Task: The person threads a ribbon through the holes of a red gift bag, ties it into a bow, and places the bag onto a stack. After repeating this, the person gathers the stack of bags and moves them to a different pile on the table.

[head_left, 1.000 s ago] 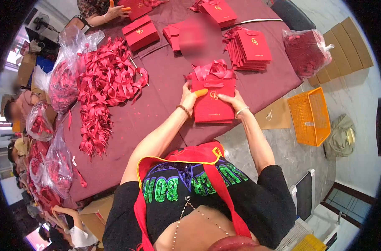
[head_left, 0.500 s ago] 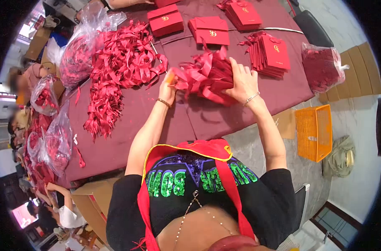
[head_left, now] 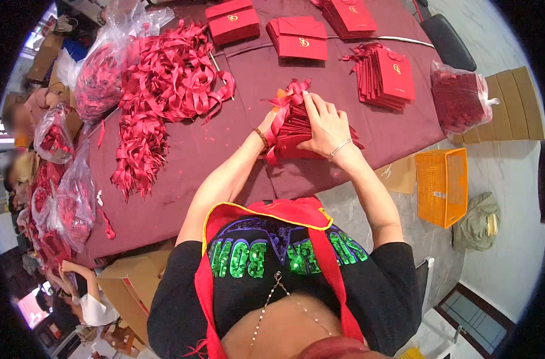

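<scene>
A stack of red bags (head_left: 296, 127) with ribbon handles stands on the dark red tablecloth in front of me. My left hand (head_left: 269, 124) is closed round the ribbon end of the stack; something orange shows at its fingertips. Across the top and near side of the stack lies my right hand (head_left: 327, 128), its fingers stretched and slightly apart. Red ribbons (head_left: 293, 93) gather at the stack's left and far end. Beyond are a fanned stack of red bags (head_left: 387, 78) and a flat-topped stack (head_left: 299, 40).
A big heap of red ribbons (head_left: 171, 78) covers the table's left part. Plastic bags (head_left: 75, 206) line its left edge. At right are a filled plastic bag (head_left: 463, 99), cartons (head_left: 511, 107) and an orange basket (head_left: 442, 186). Other people are at far left.
The stack has turned and its bag edges now show, with the ribbons drawn to its left end. My left hand has moved right, closer to my right hand, which has shifted slightly left and down.
</scene>
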Demonstrator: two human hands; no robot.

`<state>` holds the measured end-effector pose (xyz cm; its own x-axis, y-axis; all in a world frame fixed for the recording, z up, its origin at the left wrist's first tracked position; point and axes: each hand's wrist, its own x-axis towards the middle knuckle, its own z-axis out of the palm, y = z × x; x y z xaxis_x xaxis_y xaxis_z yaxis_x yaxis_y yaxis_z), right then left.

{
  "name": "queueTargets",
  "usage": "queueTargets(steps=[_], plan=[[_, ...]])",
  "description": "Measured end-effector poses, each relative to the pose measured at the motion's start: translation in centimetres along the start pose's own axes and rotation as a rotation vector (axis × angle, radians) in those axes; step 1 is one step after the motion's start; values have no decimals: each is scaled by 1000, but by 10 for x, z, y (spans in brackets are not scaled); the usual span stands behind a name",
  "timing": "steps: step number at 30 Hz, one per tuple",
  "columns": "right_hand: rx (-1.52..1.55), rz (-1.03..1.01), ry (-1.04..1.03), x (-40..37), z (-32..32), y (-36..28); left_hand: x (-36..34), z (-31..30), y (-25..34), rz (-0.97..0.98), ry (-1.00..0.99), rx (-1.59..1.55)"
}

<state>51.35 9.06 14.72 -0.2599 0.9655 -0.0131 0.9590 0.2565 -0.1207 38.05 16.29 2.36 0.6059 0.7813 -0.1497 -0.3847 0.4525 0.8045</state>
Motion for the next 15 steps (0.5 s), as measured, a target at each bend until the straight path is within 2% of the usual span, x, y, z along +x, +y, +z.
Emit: queueTargets(steps=[1, 2, 4, 5, 6, 7, 8, 9, 10, 11, 13, 14, 15], plan=[[8, -21, -4, -1, 1, 0, 11, -28, -30, 190, -163, 346], [11, -52, 38, -2, 4, 3, -26, 25, 35, -96, -63, -223], [14, -42, 33, 0, 4, 4, -6, 13, 49, -252, -255, -513], [12, -39, 32, 0, 3, 4, -6, 34, 64, -101, 177, -186], [17, -49, 51, 1, 5, 5, 11, 28, 34, 13, 112, -112], [15, -47, 51, 3, 4, 7, 13, 41, 30, 127, 49, -44], [18, -38, 27, 4, 3, 10, 10, 44, 32, 150, 1, -106], [20, -30, 3, 3, 2, 12, 6, 45, 35, -4, 62, -211], [38, -60, 74, 1, 6, 15, -15, 70, 74, -160, 120, -312], [39, -54, 74, 0, 3, 15, 5, 10, 39, 53, -74, -194], [106, 26, -25, 1, -5, 12, -27, 10, 74, 116, -163, 3], [114, 37, -21, 2, -4, 12, -35, 12, 80, -19, -145, 82], [128, 27, -9, 2, -3, 11, -45, 18, 83, 71, -221, 631]])
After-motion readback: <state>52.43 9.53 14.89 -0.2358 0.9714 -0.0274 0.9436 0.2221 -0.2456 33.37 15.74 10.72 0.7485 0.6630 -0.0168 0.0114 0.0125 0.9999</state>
